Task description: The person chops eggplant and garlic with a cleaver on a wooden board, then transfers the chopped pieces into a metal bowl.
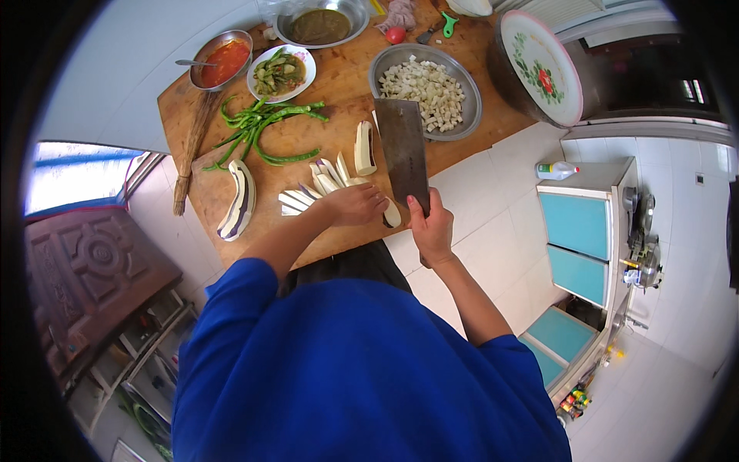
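My right hand point(432, 225) grips the handle of a broad cleaver point(402, 150), whose blade points away over the board's right edge. Beside it, my left hand point(359, 205) lies on a piece of partly peeled eggplant point(392, 215); its fingers are curled, and whether they grip it is unclear. Eggplant strips point(300, 199) fan out left of that hand. A short eggplant piece point(364, 149) lies behind it, and a long striped eggplant point(238, 201) at the left of the wooden board point(277, 242). Diced pale pieces point(424, 92) fill a metal bowl.
Green long peppers point(260, 130) lie behind the strips. Farther back stand a plate of cooked vegetables point(281, 74), a bowl of red sauce point(222, 62) and a basin of brownish liquid point(320, 26). A straw brush point(193, 144) lies left, a tomato point(395, 35) and green-handled peeler point(449, 25) behind.
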A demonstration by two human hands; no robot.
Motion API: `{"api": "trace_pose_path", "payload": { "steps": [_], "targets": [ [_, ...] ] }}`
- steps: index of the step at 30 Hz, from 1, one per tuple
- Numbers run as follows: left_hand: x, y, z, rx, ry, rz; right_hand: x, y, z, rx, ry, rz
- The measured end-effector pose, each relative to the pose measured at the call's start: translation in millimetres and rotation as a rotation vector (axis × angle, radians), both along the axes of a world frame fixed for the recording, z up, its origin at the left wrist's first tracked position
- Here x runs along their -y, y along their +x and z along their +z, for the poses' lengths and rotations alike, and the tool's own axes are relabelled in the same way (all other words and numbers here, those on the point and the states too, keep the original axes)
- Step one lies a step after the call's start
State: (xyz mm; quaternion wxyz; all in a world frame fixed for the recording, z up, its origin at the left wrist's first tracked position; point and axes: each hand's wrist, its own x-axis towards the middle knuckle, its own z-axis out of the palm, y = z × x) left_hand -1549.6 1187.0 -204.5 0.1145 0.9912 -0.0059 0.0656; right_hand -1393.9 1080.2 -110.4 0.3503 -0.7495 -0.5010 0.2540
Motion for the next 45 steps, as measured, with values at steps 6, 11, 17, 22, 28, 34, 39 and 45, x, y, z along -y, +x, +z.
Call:
{"api": "trace_pose_path", "payload": {
  "steps": [6,11,17,22,28,34,39,45],
  "targets": [
    [77.1,-116.8,32.7,0.389,-0.643,0.882,-7.6,-19.2,-0.4,0.224,0.031,0.221],
    [118.2,-156.8,-21.7,0.75,-1.222,1.7,7.2,-69.5,-50.0,0.166,-0.104,0.605],
    [103.3,-107.1,-41.0,0.724,-1.503,1.674,8.9,-67.3,-62.7,0.305,-0.205,0.651],
    [88.4,-84.6,-53.6,0.463,-1.031,1.832,1.8,-69.4,-55.0,0.345,-0.22,0.558],
    [75.7,-87.6,-14.4,0.197,-1.066,1.785,9.8,-77.9,-47.8,0.352,-0.174,0.554],
    [74.3,-119.1,-12.8,0.117,-0.199,0.794,7.8,-82.5,-25.1,0.384,-0.202,0.61],
    [71.9,-118.4,-26.2,0.102,-0.188,0.748,0.3,-93.2,-61.9,0.449,-0.207,0.624],
    [76.5,-119.3,-33.9,0.11,-0.174,0.765,5.6,-82.7,-53.4,0.386,-0.075,0.606]
  ]
}}
